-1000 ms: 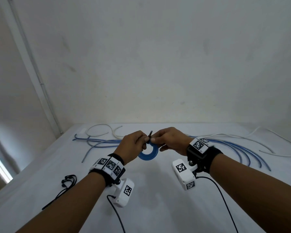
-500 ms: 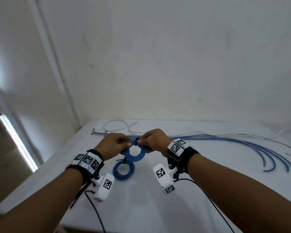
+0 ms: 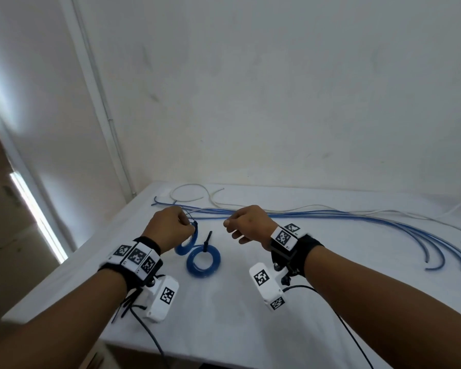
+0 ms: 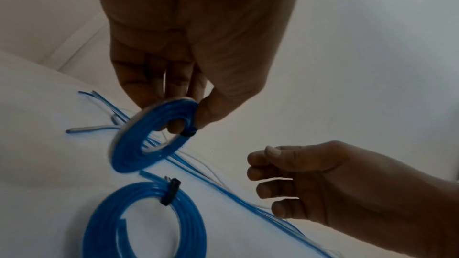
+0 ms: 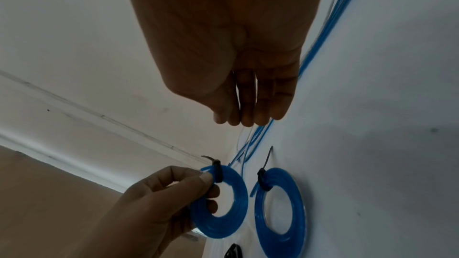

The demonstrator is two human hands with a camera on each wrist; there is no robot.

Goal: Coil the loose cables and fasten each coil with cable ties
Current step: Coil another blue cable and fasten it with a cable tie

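Observation:
A small blue cable coil (image 3: pixel 186 245) hangs from my left hand (image 3: pixel 190 228), whose thumb and fingers pinch its rim beside a black cable tie (image 4: pixel 188 133). In the right wrist view the held coil (image 5: pixel 223 219) stands upright with its tie (image 5: pixel 217 172) on top. A second blue coil (image 3: pixel 203 262), fastened with its own black tie (image 3: pixel 207 240), lies flat on the white table (image 3: pixel 224 315) just right of it. My right hand (image 3: pixel 233 231) hovers to the right, fingers loosely curled, holding nothing.
Several loose blue cables (image 3: pixel 357 219) and white cables (image 3: pixel 192 190) run along the back of the table to the right. Spare black ties (image 3: pixel 125 304) lie under my left wrist near the table's left edge. A wall stands close behind.
My right hand has let go of the coil and drawn away to the right. The left hand has brought the tied coil down beside the coil lying on the table.

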